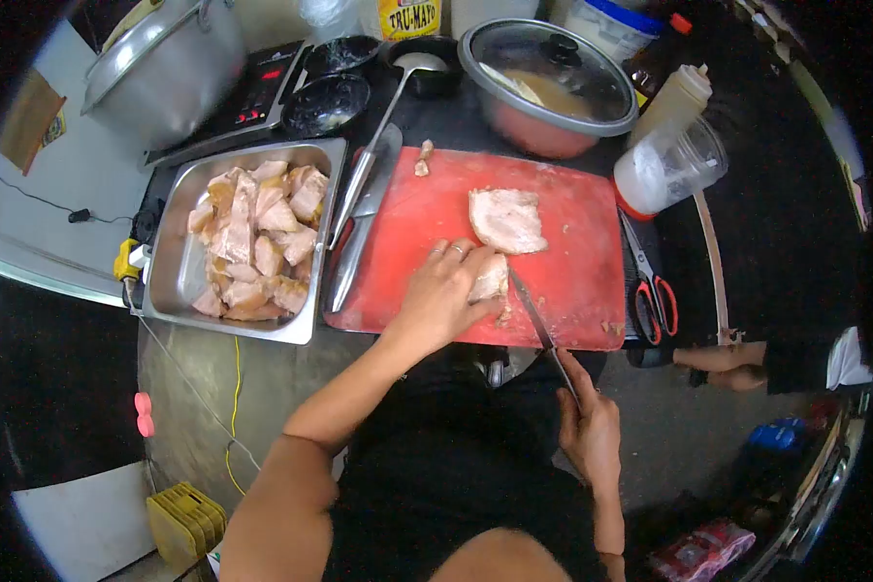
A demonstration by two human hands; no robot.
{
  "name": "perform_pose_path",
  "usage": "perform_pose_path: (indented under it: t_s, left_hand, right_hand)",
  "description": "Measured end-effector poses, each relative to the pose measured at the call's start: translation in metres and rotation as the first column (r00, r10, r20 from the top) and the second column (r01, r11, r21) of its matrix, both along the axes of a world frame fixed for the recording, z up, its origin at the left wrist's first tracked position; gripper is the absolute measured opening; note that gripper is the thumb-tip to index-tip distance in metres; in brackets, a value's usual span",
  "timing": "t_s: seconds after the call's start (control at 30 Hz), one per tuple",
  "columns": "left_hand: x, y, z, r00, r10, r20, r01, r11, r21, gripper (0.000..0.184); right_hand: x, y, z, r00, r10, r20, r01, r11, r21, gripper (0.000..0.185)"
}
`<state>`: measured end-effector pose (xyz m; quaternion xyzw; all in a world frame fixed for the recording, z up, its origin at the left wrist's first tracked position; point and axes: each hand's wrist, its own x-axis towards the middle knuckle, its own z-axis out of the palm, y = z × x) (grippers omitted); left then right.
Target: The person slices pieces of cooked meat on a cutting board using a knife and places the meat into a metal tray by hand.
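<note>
On the red cutting board (407, 209), my left hand (443, 294) presses and grips a small piece of cooked meat (492, 277), fingers curled over its left side. My right hand (590, 427) is closed round the handle of a knife (532, 308). The blade points away from me, its tip close to the right edge of that piece; whether it touches cannot be made out. Just beyond lies a larger pale slab of meat (507, 220), apart from both hands. Small meat scraps (423, 158) lie near the board's far edge, with crumbs at the lower right.
Left of the board stands a steel tray (326, 238) of meat chunks (252, 233). A ladle (359, 175) and another knife (351, 257) lie between them. Scissors (656, 296) rest at right. Behind are a lidded pot (543, 97), an induction cooker (252, 92) and a plastic container (669, 170).
</note>
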<state>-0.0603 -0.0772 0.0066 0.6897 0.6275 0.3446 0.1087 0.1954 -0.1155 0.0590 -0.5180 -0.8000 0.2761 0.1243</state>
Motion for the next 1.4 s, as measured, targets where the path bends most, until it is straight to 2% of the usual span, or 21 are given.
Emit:
perform_pose_path:
  t_s: [0.1,0.2,0.3,0.4,0.5,0.53,0.6,0.77,0.83,0.9,0.93,1.03,1.17,1.3,1.4]
  left_hand:
    - [0.006,0.008,0.011,1.000,0.004,0.009,-0.003,0.996,-0.093,0.052]
    - [0.008,0.016,0.012,0.997,0.019,-0.071,-0.030,0.986,-0.166,0.049]
    - [0.006,0.017,0.017,0.988,0.006,-0.156,-0.024,0.993,-0.119,0.045]
    - [-0.004,0.022,0.012,0.976,-0.043,-0.215,0.027,0.997,-0.077,0.045]
    - [-0.029,0.035,0.012,0.986,-0.151,-0.076,0.137,0.977,-0.164,0.038]
    - [-0.033,0.035,0.026,0.993,-0.109,0.055,0.120,0.962,-0.247,0.033]
    - [-0.050,0.043,0.026,0.992,-0.102,0.073,0.119,0.948,-0.295,0.032]
    - [-0.073,0.051,0.019,0.977,-0.023,0.211,0.103,0.921,-0.376,0.032]
    - [-0.076,0.051,0.016,0.860,0.023,0.510,0.193,0.911,-0.365,0.034]
    - [-0.080,0.053,0.010,0.666,0.044,0.744,0.281,0.910,-0.305,0.035]
    - [-0.072,0.045,0.025,0.602,0.051,0.797,0.268,0.927,-0.262,0.030]
    - [-0.065,0.037,0.028,0.334,0.022,0.942,0.363,0.920,-0.150,0.024]
    - [-0.058,0.030,0.035,0.247,-0.167,0.955,0.412,0.910,0.052,0.023]
    - [-0.059,0.026,0.046,0.292,-0.289,0.912,0.458,0.879,0.132,0.019]
    - [-0.059,0.026,0.048,0.271,-0.369,0.889,0.470,0.857,0.212,0.017]
  right_hand:
    - [0.001,-0.001,0.007,1.000,-0.011,0.006,0.011,1.000,-0.009,0.053]
    - [0.006,-0.002,0.008,1.000,-0.027,0.013,0.027,1.000,-0.005,0.053]
    - [0.011,-0.004,0.001,0.999,-0.020,-0.049,0.023,0.999,0.048,0.053]
    - [0.014,-0.005,0.005,0.995,-0.057,-0.080,0.056,0.998,-0.006,0.046]
    - [0.018,-0.005,0.004,0.993,-0.058,-0.107,0.059,0.998,0.008,0.045]
    - [0.018,-0.004,0.003,0.989,-0.050,-0.138,0.055,0.998,0.032,0.045]
    - [0.020,-0.005,-0.001,0.980,-0.024,-0.198,0.041,0.996,0.079,0.044]
    - [0.021,-0.005,0.005,0.984,-0.054,-0.171,0.054,0.999,-0.005,0.049]
    - [0.020,-0.006,0.008,0.978,-0.084,-0.193,0.078,0.996,-0.039,0.049]
    - [0.021,-0.005,0.007,0.969,-0.111,-0.221,0.099,0.993,-0.063,0.049]
    - [0.021,-0.005,0.005,0.963,-0.095,-0.250,0.089,0.995,-0.033,0.048]
    - [0.022,-0.003,0.000,0.951,-0.068,-0.301,0.077,0.997,0.020,0.046]
    - [0.022,-0.004,0.004,0.951,-0.077,-0.301,0.087,0.996,0.019,0.046]
    - [0.020,-0.006,0.006,0.944,-0.088,-0.317,0.098,0.995,0.016,0.045]
    - [0.024,-0.004,-0.003,0.953,-0.047,-0.299,0.073,0.994,0.077,0.047]
